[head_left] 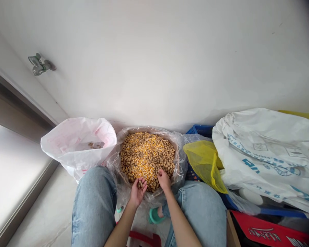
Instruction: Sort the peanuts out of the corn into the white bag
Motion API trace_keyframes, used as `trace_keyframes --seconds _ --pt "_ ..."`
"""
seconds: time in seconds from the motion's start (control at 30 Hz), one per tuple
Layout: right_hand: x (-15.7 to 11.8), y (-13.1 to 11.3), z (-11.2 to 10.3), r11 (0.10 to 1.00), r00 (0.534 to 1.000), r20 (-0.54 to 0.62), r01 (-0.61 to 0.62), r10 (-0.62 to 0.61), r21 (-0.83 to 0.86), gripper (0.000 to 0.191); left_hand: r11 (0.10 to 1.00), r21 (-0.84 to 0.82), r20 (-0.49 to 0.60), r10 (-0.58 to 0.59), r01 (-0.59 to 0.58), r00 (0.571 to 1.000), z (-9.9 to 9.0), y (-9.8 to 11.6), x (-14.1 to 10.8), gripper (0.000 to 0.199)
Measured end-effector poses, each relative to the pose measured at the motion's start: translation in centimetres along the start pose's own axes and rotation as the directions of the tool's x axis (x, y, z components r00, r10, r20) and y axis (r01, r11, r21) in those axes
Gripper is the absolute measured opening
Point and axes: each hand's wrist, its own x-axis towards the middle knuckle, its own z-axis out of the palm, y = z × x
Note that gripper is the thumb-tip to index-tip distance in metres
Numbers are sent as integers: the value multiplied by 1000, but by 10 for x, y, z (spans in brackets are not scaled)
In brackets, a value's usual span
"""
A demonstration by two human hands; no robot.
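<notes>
A plastic-lined box between my knees is filled with peanuts in their shells mixed with yellow corn kernels. Over its near edge, my left hand is turned palm up, its fingers curled around a few unshelled peanuts. My right hand is at the near right of the heap, palm down. Its fingertips are pinched together against the peanuts, and what lies between them is too small to make out.
Left of the box stands an open white plastic bag with some pieces inside. A yellow bag and a large white printed sack lie on a blue crate at right. A white wall rises behind; a red box sits lower right.
</notes>
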Motion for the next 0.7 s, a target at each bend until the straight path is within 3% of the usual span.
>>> trace_keyframes --seconds 0.13,0.27,0.33,0.4,0.47,0.53,0.57,0.6,0.67,0.7 --pt "0 -2 5 987 999 19 -46 49 -156 27 1000 10 -5 2 -2 1000 0 -1 -2 16" --pt "1 -6 4 988 992 55 -109 115 -106 27 1000 -6 6 0 0 1000 1 0 -3 17" --pt "-2 -9 -1 995 993 80 -84 87 -47 28 1000 -3 3 0 0 1000 3 0 -3 17" --pt "-7 -14 -8 996 984 175 25 -40 85 29 1000 6 -14 9 -9 1000 5 1 -3 16" --pt "-14 -19 -14 952 901 379 104 -212 286 30 1000 17 -39 27 -26 999 5 1 -3 15" --pt "-17 -21 -17 906 796 525 68 -301 417 32 999 20 -34 39 -38 999 4 0 -2 16" --pt "-16 -20 -16 901 799 524 49 -295 431 32 999 19 -23 38 -38 999 3 0 -1 16" --pt "-14 -18 -14 912 850 463 47 -251 407 30 999 16 -12 32 -32 999 2 0 -1 17" --pt "-7 -12 -7 945 961 231 75 -154 318 26 1000 18 4 16 -16 1000 2 0 0 17" --pt "-3 -9 -3 961 984 134 82 -121 264 25 1000 22 2 12 -12 1000 2 0 0 17"
